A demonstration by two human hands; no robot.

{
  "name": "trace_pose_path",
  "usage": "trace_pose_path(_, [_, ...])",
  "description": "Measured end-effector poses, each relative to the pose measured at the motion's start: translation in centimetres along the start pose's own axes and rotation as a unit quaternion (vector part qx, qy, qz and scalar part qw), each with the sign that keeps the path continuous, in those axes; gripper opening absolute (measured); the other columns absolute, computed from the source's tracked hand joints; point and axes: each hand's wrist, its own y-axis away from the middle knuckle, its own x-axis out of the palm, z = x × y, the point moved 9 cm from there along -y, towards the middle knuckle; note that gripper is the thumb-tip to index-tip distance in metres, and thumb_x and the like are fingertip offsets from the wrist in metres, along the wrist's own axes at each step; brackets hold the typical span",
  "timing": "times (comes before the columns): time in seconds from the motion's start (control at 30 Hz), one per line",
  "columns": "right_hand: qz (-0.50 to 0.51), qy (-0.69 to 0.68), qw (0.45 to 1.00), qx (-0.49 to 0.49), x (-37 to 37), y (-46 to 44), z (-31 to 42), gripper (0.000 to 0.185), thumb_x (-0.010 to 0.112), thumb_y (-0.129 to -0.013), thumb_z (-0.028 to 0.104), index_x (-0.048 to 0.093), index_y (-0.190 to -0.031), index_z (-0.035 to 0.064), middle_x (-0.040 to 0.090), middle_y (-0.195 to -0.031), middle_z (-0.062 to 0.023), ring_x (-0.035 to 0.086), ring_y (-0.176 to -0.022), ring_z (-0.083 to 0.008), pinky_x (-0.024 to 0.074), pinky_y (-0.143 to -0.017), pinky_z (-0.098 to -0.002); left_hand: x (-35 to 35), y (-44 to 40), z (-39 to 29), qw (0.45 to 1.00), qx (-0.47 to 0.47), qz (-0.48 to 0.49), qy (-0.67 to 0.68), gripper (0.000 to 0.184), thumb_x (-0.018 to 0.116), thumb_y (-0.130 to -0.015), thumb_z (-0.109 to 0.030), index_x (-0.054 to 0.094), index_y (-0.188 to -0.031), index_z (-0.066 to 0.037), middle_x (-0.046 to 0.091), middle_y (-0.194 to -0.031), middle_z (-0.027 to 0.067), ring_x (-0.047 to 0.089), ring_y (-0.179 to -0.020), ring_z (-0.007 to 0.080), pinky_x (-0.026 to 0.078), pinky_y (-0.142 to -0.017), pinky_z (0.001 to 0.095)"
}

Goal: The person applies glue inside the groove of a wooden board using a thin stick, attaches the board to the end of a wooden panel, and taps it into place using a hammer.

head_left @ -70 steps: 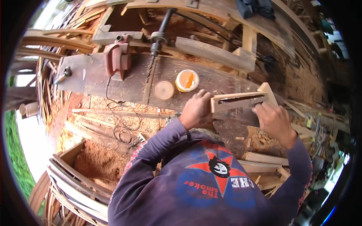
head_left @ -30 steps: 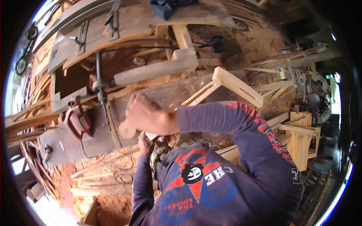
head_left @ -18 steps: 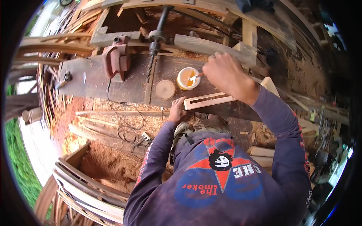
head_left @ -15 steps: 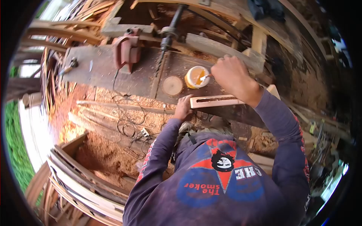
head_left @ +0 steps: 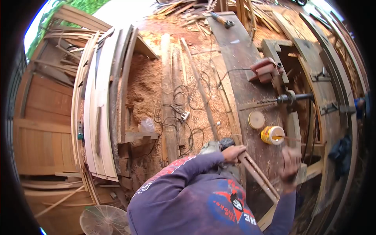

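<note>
Bar of pale, slotted wood (head_left: 258, 177) is pinched at one end by the left hand (head_left: 234, 153) at the dark wooden bench's (head_left: 237, 56) edge; the right hand (head_left: 290, 163) is seen near the round yellow-and-white tub (head_left: 268, 135), finger state unreadable through blur.

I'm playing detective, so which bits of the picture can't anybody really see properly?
All in the head view:
- Right hand: blurred, so I can't tell whether it holds anything.
- Underside of the slotted wood by the left hand: turned away from the camera.
- Words on the yellow jar: too small and blurry to read.
- Wheel at the top: cut off by the picture's edge.
</note>
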Motion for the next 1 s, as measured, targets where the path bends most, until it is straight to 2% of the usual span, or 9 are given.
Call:
trace_pose_path(0.17, [0.171,-0.216,0.915,0.294,5.6,13.6,-7.3,0.023,0.059,-0.101,0.020,0.070,-0.107,-0.0001,0.070,-0.097,-0.0166,0.067,-0.093,-0.0303,0.0512,-0.086,-0.0417,-7.5,7.1,-10.6,0.992,0.100,-0.046,-0.065,0.069,0.076,-0.060,-0.002,0.051,-0.124,-0.006,0.052,-0.132,0.0134,0.043,-0.136,0.0441,0.053,-0.100,0.0502])
trace_pose_path(0.23, [0.297,-0.345,0.773,0.442,9.8,16.9,-7.0,0.037,0.055,-0.104,0.030,0.070,-0.118,-0.0004,0.074,-0.107,-0.0122,0.067,-0.095,-0.0228,0.0516,-0.086,-0.0375,-8.9,8.3,-11.9,0.989,0.093,-0.013,-0.112,0.072,0.076,-0.063,-0.001,0.050,-0.130,-0.008,0.048,-0.142,0.0127,0.033,-0.146,0.0483,0.050,-0.109,0.0523])
trace_pose_path(0.3, [0.389,-0.477,0.697,0.368,17.5,20.5,-6.6,0.047,0.048,-0.107,0.040,0.068,-0.124,0.0005,0.072,-0.115,-0.0119,0.064,-0.102,-0.0203,0.0492,-0.093,-0.0357,-10.9,8.3,-13.7,0.985,0.107,-0.006,-0.134,0.071,0.075,-0.064,-0.001,0.050,-0.130,-0.009,0.048,-0.143,0.0124,0.033,-0.146,0.0479,0.051,-0.107,0.0526])
trace_pose_path(0.37, [0.528,-0.459,0.529,0.480,22.5,25.6,-4.8,0.078,0.031,-0.104,0.067,0.061,-0.140,0.0044,0.061,-0.139,-0.0088,0.052,-0.129,-0.0197,0.0312,-0.116,-0.0380,-13.7,7.9,-15.6,0.979,0.127,0.011,-0.158,0.069,0.074,-0.065,-0.002,0.052,-0.130,-0.012,0.048,-0.145,0.0112,0.035,-0.146,0.0465,0.056,-0.099,0.0528])
trace_pose_path(0.47, [0.478,-0.503,0.547,0.468,29.0,26.0,-4.8,0.091,0.031,-0.101,0.074,0.041,-0.155,0.0010,0.046,-0.154,-0.0100,0.043,-0.139,-0.0207,0.0270,-0.119,-0.0322,-18.7,7.9,-14.2,0.976,0.073,0.028,-0.201,0.069,0.074,-0.065,-0.003,0.052,-0.129,-0.014,0.047,-0.147,0.0106,0.038,-0.145,0.0426,0.059,-0.094,0.0520])
trace_pose_path(0.73, [0.357,-0.473,0.699,0.401,34.8,-3.4,2.5,0.076,0.036,-0.107,0.060,0.062,-0.118,-0.0102,0.060,-0.113,0.0020,0.049,-0.108,-0.0120,0.0404,-0.099,-0.0299,-42.0,11.3,-2.0,0.926,0.026,-0.317,-0.203,0.063,0.076,-0.089,-0.021,0.050,-0.146,-0.014,0.048,-0.153,0.0151,0.064,-0.122,0.0347,0.060,-0.098,0.0426])
trace_pose_path(0.83, [0.295,-0.567,0.668,0.382,40.6,-15.5,4.6,0.074,0.036,-0.107,0.061,0.048,-0.150,0.0023,0.063,-0.133,-0.0100,0.061,-0.117,-0.0203,0.0491,-0.101,-0.0354,-50.1,13.9,5.3,0.852,-0.074,-0.518,-0.020,0.075,0.082,-0.087,-0.029,0.046,-0.149,-0.008,0.047,-0.152,0.0220,0.063,-0.122,0.0376,0.058,-0.097,0.0424])
trace_pose_path(0.93, [0.398,-0.667,0.435,0.456,47.2,-24.1,7.6,0.088,0.032,-0.094,0.083,0.070,-0.103,0.0035,0.070,-0.082,-0.0090,0.067,-0.068,-0.0219,0.0559,-0.065,-0.0352,-52.0,14.9,10.3,0.840,-0.164,-0.493,0.159,0.077,0.081,-0.088,-0.014,0.039,-0.152,-0.001,0.050,-0.147,0.0231,0.062,-0.124,0.0334,0.057,-0.099,0.0400])
trace_pose_path(1.0, [0.379,-0.626,0.443,0.518,48.5,-32.2,8.6,0.095,0.029,-0.090,0.089,0.067,-0.087,0.0017,0.066,-0.072,-0.0122,0.065,-0.060,-0.0242,0.0545,-0.058,-0.0362,-52.7,16.1,11.3,0.850,-0.187,-0.463,0.165,0.063,0.079,-0.091,-0.013,0.049,-0.145,-0.001,0.062,-0.131,0.0171,0.067,-0.112,0.0261,0.059,-0.090,0.0350])
